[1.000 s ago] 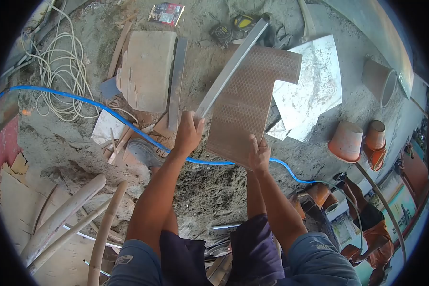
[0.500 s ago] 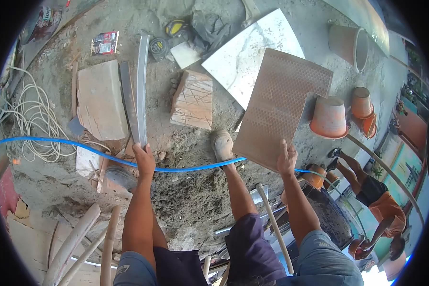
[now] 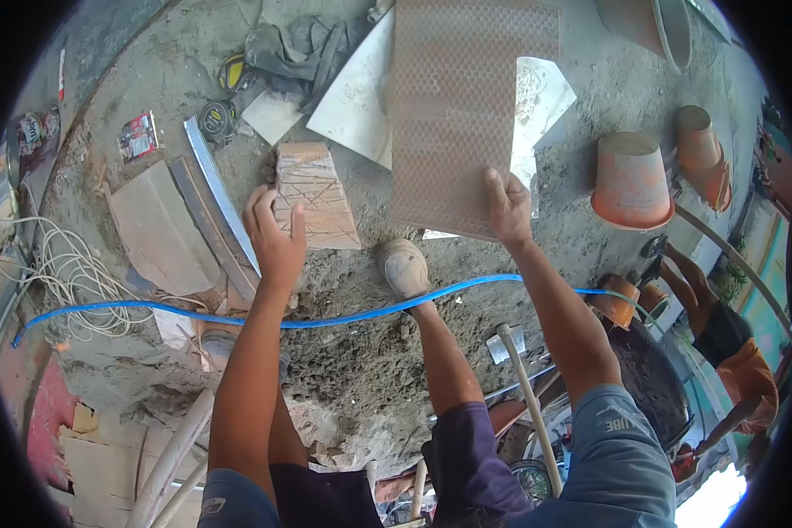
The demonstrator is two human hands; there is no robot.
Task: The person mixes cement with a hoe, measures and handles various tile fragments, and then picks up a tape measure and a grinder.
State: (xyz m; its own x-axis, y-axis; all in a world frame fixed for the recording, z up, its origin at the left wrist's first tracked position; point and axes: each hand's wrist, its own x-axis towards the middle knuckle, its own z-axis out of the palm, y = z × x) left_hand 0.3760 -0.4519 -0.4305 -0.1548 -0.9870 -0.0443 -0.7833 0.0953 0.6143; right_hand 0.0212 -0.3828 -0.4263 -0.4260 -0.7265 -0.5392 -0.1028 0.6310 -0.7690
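My right hand (image 3: 509,207) grips the lower right edge of a brown tile (image 3: 456,123), its honeycomb-patterned back showing and a notch cut out of one corner. Fingers apart, my left hand (image 3: 277,233) is at the left side of a scored tile piece (image 3: 317,198) with criss-cross lines; the thumb overlaps its lower left corner. Left of that hand, a long metal straightedge (image 3: 222,189) lies on the ground beside a darker strip (image 3: 209,216). A white marbled tile (image 3: 356,101) lies partly hidden behind the brown tile.
A blue hose (image 3: 352,323) crosses in front of my legs. Left are a stone-like slab (image 3: 163,229) and coiled cable (image 3: 62,273). A tape measure (image 3: 216,121) and small tile (image 3: 273,114) lie farther off. Buckets (image 3: 632,180) stand right, near another person (image 3: 730,352).
My left hand has let go of the metal straightedge and moved to the scored tile piece. My right hand has carried the brown tile farther forward and turned it. The view has shifted.
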